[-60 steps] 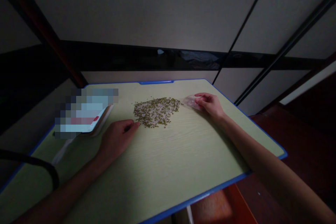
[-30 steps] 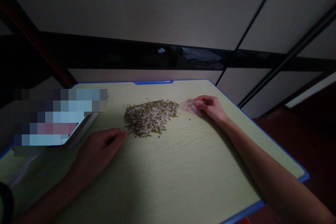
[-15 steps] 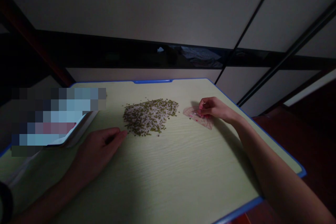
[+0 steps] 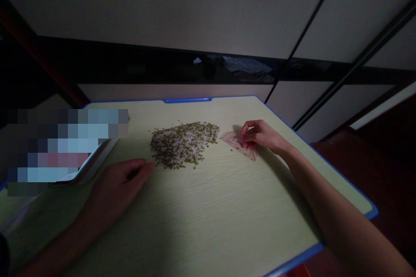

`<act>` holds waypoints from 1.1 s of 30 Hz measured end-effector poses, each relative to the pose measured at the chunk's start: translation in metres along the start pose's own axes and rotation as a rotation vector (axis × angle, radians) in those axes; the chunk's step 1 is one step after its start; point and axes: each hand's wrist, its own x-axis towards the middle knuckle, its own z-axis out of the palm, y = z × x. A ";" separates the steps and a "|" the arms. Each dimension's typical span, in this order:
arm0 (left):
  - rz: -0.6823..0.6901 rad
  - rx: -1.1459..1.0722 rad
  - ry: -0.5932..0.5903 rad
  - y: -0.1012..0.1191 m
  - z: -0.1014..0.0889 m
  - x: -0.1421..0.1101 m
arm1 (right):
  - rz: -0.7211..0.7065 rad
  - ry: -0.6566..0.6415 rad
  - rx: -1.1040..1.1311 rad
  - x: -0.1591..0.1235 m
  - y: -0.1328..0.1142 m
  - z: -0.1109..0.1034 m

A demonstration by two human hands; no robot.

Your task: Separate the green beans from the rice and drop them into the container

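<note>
Protractor [image 4: 235, 141] pinched in R hand [image 4: 261, 135], nr tabletop's [image 4: 208, 216] right edge, straight side slanting twd near-right corner; grain pile [image 4: 183, 145] just L of it, twd far edge. L hand [image 4: 118, 184] nearer pile, thumb & fingers pressed tog., nothing visible btwn.

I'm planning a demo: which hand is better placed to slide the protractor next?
Probably the right hand: its fingers are at the protractor, while the left hand is left of the grain pile.
</note>
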 end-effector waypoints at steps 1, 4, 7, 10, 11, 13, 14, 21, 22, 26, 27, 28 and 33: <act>0.001 -0.002 -0.002 -0.001 0.000 0.000 | -0.002 0.014 0.003 0.000 0.000 0.001; -0.001 -0.011 -0.016 -0.001 0.000 0.000 | -0.023 0.050 0.004 0.001 0.000 0.004; 0.001 -0.009 -0.025 0.001 -0.001 -0.001 | -0.065 0.058 0.022 0.001 0.001 0.006; 0.002 0.004 -0.025 0.001 -0.001 -0.001 | -0.110 0.044 0.026 0.002 0.003 0.007; -0.004 0.008 -0.027 0.002 -0.001 -0.001 | -0.122 0.035 0.020 0.003 0.004 0.007; -0.008 0.012 -0.023 0.002 -0.001 -0.001 | -0.146 0.010 0.009 0.003 0.006 0.007; -0.008 0.010 -0.023 0.002 -0.001 -0.001 | -0.156 -0.003 0.004 0.004 0.007 0.008; 0.001 0.006 -0.018 0.002 -0.002 -0.003 | -0.178 -0.023 -0.041 0.004 0.009 0.011; 0.003 0.007 -0.019 0.002 -0.002 -0.003 | -0.178 -0.023 -0.039 0.005 0.009 0.011; 0.012 0.008 -0.012 0.002 -0.002 -0.002 | -0.153 0.008 -0.033 0.004 0.007 0.013; 0.010 0.011 -0.013 0.003 -0.002 -0.001 | -0.143 0.020 -0.032 0.004 0.006 0.014; 0.009 0.013 -0.015 0.003 -0.002 -0.001 | -0.135 0.032 -0.029 0.004 0.006 0.015; 0.006 0.004 -0.015 0.002 -0.002 -0.002 | -0.147 0.050 -0.032 0.005 0.005 0.017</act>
